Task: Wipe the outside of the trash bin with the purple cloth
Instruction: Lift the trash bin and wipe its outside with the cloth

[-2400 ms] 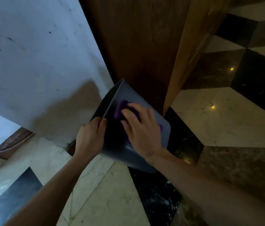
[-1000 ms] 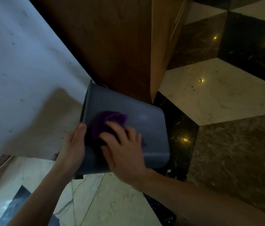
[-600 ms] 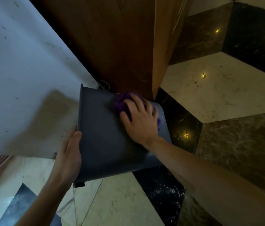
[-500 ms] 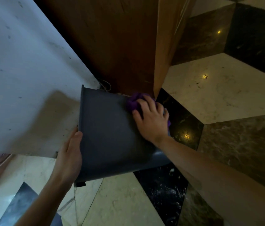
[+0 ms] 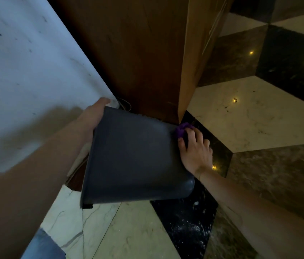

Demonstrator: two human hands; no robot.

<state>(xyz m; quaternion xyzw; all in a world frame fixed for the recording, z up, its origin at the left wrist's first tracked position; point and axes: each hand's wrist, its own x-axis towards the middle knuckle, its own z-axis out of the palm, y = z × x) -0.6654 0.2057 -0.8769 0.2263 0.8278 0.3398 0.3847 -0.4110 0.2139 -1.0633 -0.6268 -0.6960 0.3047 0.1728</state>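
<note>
Two hands worked a dark trash bin [image 5: 136, 157], tipped on its side above the marble floor [image 5: 255, 113], next to a wood cabinet [image 5: 138, 53] & white wall [image 5: 26, 71]. Left hand [image 5: 93, 116] gripped the bin's rim w/ fingers curled round. Right hand [image 5: 194, 148] pressed the bunched purple cloth [image 5: 182, 130] against the bin's base end.

No readable text anywhere. Trash bin [image 5: 136, 157] has a plain dark side, no label or brand. Wall and floor unmarked too.
</note>
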